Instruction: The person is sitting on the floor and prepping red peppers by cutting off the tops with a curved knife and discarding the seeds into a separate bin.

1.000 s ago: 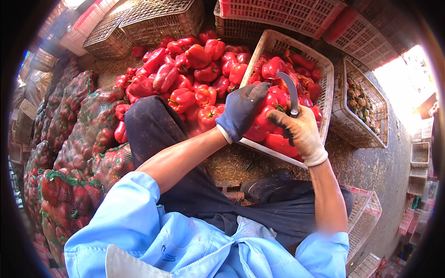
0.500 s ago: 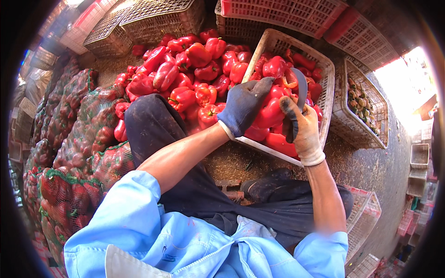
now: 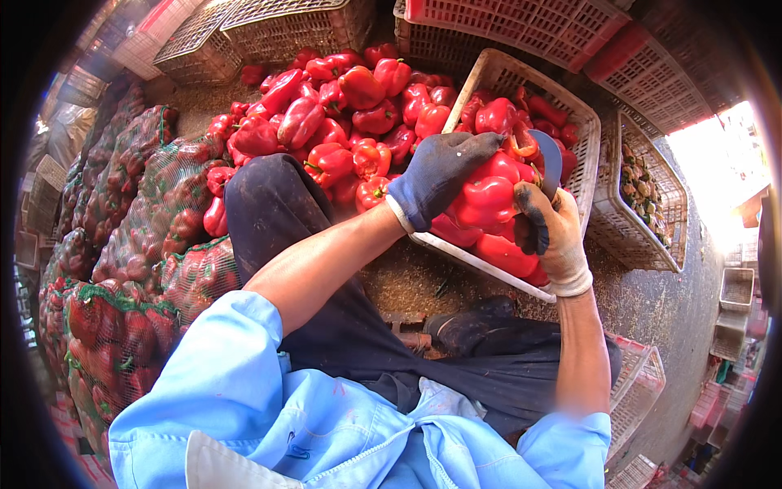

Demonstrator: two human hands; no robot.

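Observation:
My left hand (image 3: 444, 178), in a blue and dark grey glove, is closed around the side of a red bell pepper (image 3: 487, 200) above the white plastic crate (image 3: 590, 183). The glove hides part of the pepper. On the crate's right side, my right hand (image 3: 560, 243), in a pale glove with blackened fingertips, grips a knife (image 3: 551, 163) with a curved grey blade. Its dark handle is mostly covered by the fingers. The blade arches up beside the pepper's stem end; whether it touches is unclear. More red peppers (image 3: 507, 254) fill the crate beneath both hands.
A heap of loose red bell peppers (image 3: 330, 122) lies left of the crate. Net sacks of peppers (image 3: 122, 342) line the left side. A crate of greenish-brown scraps (image 3: 643, 191) stands at right. Stacked crates (image 3: 301, 33) rise behind, and my bent knee (image 3: 273, 196) is beside the heap.
The whole view has shifted slightly. My right hand and the knife have moved a little right and nearer relative to the crate. The left hand keeps its hold on the pepper.

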